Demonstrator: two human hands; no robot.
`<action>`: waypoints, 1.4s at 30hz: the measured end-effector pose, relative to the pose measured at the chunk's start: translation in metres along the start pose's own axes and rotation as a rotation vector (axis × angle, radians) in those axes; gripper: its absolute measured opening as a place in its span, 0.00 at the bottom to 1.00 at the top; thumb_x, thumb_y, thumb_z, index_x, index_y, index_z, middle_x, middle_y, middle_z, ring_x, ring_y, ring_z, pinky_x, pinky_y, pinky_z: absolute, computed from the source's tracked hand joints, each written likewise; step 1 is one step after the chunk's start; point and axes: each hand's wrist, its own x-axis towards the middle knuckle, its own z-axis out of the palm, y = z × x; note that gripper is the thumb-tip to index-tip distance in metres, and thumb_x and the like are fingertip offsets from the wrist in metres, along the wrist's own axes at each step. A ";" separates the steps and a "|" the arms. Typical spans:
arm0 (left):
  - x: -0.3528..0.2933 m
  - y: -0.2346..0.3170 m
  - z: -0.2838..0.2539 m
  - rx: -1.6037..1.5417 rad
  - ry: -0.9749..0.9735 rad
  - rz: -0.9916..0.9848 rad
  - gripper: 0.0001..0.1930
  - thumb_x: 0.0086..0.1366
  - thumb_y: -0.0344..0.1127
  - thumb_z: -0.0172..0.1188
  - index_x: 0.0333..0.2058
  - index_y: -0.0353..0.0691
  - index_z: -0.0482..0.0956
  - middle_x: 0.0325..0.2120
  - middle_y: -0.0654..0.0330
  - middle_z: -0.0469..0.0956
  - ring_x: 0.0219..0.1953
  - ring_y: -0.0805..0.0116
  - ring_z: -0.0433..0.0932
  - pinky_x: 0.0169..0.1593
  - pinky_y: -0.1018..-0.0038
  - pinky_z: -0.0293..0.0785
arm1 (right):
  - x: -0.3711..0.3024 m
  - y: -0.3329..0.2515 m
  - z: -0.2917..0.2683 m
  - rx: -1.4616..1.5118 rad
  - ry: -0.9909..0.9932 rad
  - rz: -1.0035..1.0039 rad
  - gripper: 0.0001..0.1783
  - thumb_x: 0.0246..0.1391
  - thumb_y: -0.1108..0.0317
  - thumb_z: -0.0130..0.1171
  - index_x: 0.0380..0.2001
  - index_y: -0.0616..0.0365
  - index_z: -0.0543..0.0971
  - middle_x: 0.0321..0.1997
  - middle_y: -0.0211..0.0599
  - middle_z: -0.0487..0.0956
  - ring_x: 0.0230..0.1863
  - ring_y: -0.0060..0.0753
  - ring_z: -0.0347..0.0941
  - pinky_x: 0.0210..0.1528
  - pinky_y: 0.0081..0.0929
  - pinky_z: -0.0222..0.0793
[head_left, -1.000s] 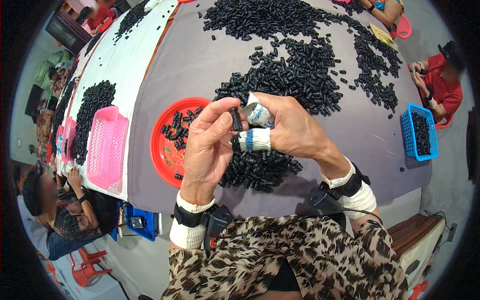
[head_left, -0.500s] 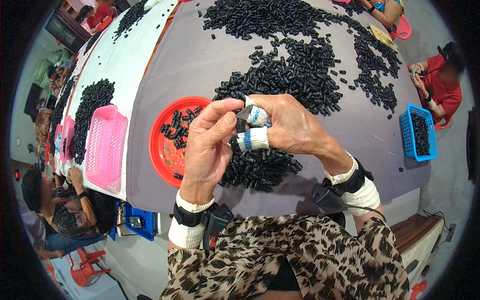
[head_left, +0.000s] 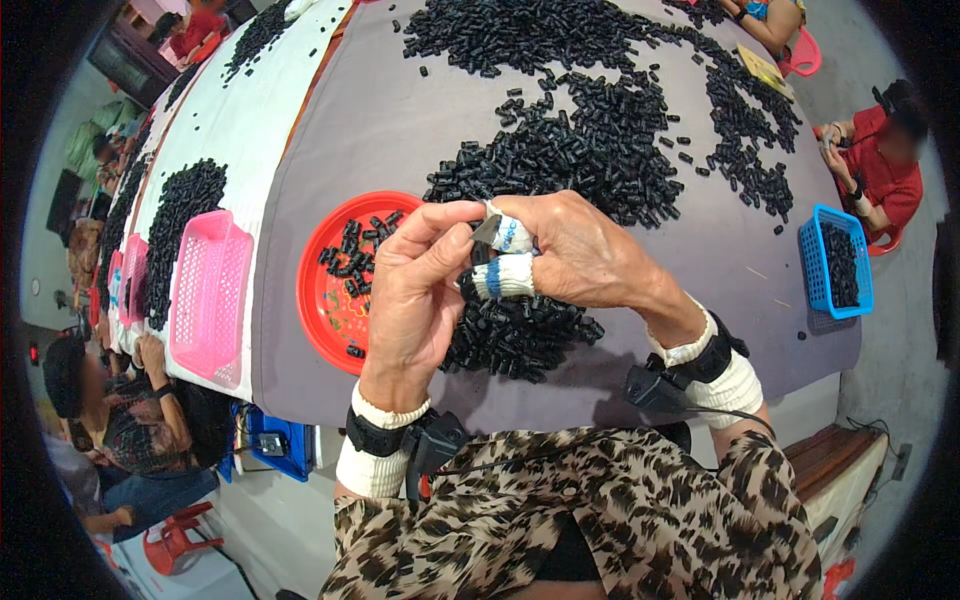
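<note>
Over the table's middle, my left hand (head_left: 415,275) is closed in a pinch on a small black cylindrical part (head_left: 480,252), mostly hidden by the fingers. My right hand (head_left: 590,250) meets it from the right, with white wrappings on thumb and finger, one of them a blue-striped knit sleeve (head_left: 503,277). Between its wrapped fingertips sits a small flat grey blade-like piece (head_left: 487,228), touching or very near the black part. Behind and below both hands lies a heap of the same black parts (head_left: 560,150). A red round tray (head_left: 312,300) holding some of them stands beside my left hand.
Pink baskets (head_left: 182,340) stand on the white-covered table at left. A blue basket (head_left: 866,300) filled with black parts sits at the right edge, near a person in red (head_left: 890,170). Another person (head_left: 130,410) works at left. Thin sticks (head_left: 757,272) lie on the grey cloth.
My hands stay together in nearly the same place, with only a slight shift of the right fingers and the grey piece. The person at left has moved a little.
</note>
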 end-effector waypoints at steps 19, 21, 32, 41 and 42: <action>0.002 -0.008 0.002 -0.192 -0.058 -0.073 0.10 0.61 0.29 0.53 0.41 0.33 0.72 0.33 0.58 0.76 0.34 0.72 0.76 0.40 0.75 0.75 | -0.004 0.000 -0.002 0.123 0.043 0.106 0.22 0.36 0.53 0.66 0.24 0.62 0.73 0.20 0.41 0.73 0.22 0.37 0.71 0.28 0.31 0.64; 0.002 -0.008 0.003 -0.207 -0.054 -0.072 0.10 0.61 0.29 0.53 0.41 0.33 0.72 0.33 0.58 0.76 0.34 0.72 0.76 0.40 0.75 0.75 | -0.005 -0.002 -0.002 0.118 0.038 0.113 0.23 0.36 0.52 0.66 0.24 0.62 0.73 0.20 0.41 0.73 0.22 0.37 0.71 0.27 0.31 0.64; 0.002 -0.008 0.004 -0.183 -0.051 -0.066 0.10 0.61 0.29 0.53 0.41 0.33 0.72 0.34 0.57 0.77 0.36 0.70 0.77 0.41 0.74 0.75 | -0.005 0.000 0.000 0.109 0.045 0.104 0.23 0.37 0.53 0.65 0.22 0.64 0.71 0.18 0.43 0.73 0.21 0.38 0.70 0.26 0.33 0.64; 0.002 -0.009 0.004 -0.126 -0.011 -0.062 0.10 0.61 0.29 0.53 0.41 0.33 0.72 0.34 0.57 0.77 0.36 0.70 0.77 0.42 0.74 0.74 | -0.008 0.005 0.001 0.065 0.049 0.048 0.19 0.40 0.59 0.66 0.28 0.62 0.72 0.20 0.31 0.73 0.21 0.20 0.64 0.25 0.23 0.63; 0.002 -0.009 0.005 -0.132 0.001 -0.060 0.10 0.61 0.29 0.52 0.41 0.33 0.72 0.34 0.57 0.77 0.36 0.70 0.77 0.42 0.74 0.74 | -0.007 0.003 0.001 0.080 0.065 0.054 0.19 0.39 0.58 0.65 0.25 0.63 0.71 0.19 0.37 0.73 0.20 0.29 0.67 0.25 0.28 0.63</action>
